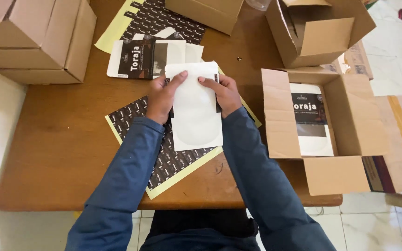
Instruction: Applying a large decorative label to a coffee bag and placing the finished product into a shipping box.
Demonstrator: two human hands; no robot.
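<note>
Wooden bench [66,139] fills most of the view. Closed cardboard boxes [33,39] are stacked at its far left; an open box [345,121] sits at the right edge with one labelled pouch [311,123] lying flat inside, and a second open box [317,32] stands behind it. At centre lies a sheet of dark patterned stickers [173,158] on yellow backing, another such sheet [164,18] further back, and a labelled pouch [145,58] between them. I see the white pouch [196,109] held blank side up over the near sticker sheet, both hands at its upper end. Left hand [163,97]: fingers closed on the pouch's left edge, thumb pressed on top. Right hand [224,93]: fingers closed on the right edge, fingertips on the top face. Judgement: the work in hand is labelling this pouch. To do it well I would keep the pouch flat and square, hold by the edges only, align the sticker to the top seam before pressing, then smooth from the middle outward to avoid creases.
</note>
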